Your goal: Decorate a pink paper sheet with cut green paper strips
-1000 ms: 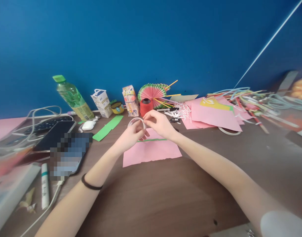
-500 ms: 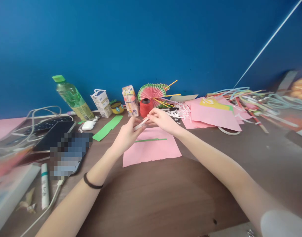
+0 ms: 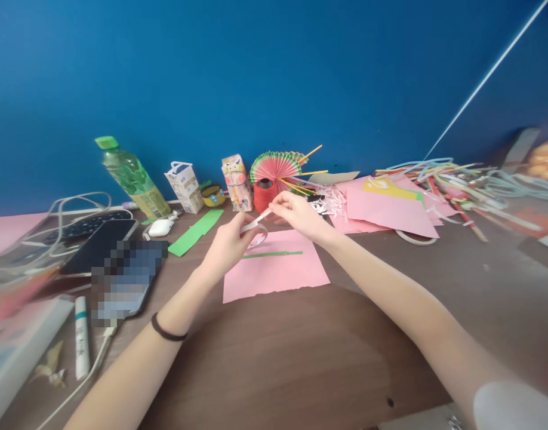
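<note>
My left hand point(image 3: 229, 243) is closed round a small white roll of tape point(image 3: 256, 237), held just above a pink paper sheet point(image 3: 274, 272). My right hand point(image 3: 296, 214) pinches the loose white end of the tape point(image 3: 261, 219) and holds it stretched up and to the right of the roll. A thin green strip point(image 3: 274, 254) lies across the pink sheet under my hands. A black band sits on my left wrist.
A phone point(image 3: 122, 278), a keyboard with cables point(image 3: 83, 226) and a white pen point(image 3: 81, 337) lie at the left. A green bottle point(image 3: 131, 177), small cartons point(image 3: 184, 186), a red spool point(image 3: 265, 194) and a paper fan point(image 3: 276, 167) stand at the back. Pink sheets and coloured strips point(image 3: 403, 203) pile up at the right.
The roll has tipped from facing me to lying lower in my left hand. My right hand has drawn a length of tape out of it, up and to the right.
</note>
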Tool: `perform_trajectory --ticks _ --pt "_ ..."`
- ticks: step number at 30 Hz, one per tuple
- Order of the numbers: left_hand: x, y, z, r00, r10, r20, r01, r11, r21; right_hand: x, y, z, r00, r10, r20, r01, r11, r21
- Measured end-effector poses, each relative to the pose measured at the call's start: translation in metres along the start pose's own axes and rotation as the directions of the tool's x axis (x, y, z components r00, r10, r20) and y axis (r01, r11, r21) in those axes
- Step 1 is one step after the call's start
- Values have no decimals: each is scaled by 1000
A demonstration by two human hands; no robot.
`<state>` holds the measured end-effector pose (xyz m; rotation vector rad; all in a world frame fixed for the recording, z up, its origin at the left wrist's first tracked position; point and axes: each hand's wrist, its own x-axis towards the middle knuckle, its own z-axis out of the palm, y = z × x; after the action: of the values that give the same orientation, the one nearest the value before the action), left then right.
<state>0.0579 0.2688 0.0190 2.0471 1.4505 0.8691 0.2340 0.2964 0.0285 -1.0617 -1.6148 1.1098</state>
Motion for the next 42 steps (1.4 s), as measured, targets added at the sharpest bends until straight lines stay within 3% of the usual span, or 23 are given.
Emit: perform_trajectory --ticks 5,9,14,16,19,21,23,25,27,35,42 --pt "0 -1 0 1000 -1 27 4 996 -88 -1 -6 -7 999 -22 -23 22 999 -38" --pt "2 -4 -1 1000 16 -15 -17 999 -48 -2 -11 -11 999 -29 -35 26 996 -86" --pt "4 -4 -5 994 27 -103 -28 1000 -7 0 -10 -25 995 -48 -91 19 955 -297" --pt "4 -4 -6 992 16 -128 -14 1000 15 2 -5 -37 996 -15 -86 -30 863 -504" --pt "5 -4 -8 990 -14 -140 16 1000 11 5 4 -58 990 139 -32 -103 537 -838" --pt "5 -4 -9 989 -44 -141 46 999 14 7 8 -67 947 322 -8 -129 357 -925" --pt "5 -3 -11 988 -64 -139 68 997 23 9 11 -71 886 463 20 -123 277 -953" --pt "6 -3 -12 989 -65 -135 69 997 24 10 13 -70 842 537 45 -110 253 -961" --pt "6 -3 -12 989 -56 -136 60 998 22 11 16 -68 832 553 47 -101 234 -967" --pt "6 -3 -12 990 -47 -135 52 998 34 17 38 -70 866 497 56 -101 283 -954" --pt "5 -2 -11 991 -64 -116 67 998 20 16 31 -72 896 442 47 -83 269 -960"
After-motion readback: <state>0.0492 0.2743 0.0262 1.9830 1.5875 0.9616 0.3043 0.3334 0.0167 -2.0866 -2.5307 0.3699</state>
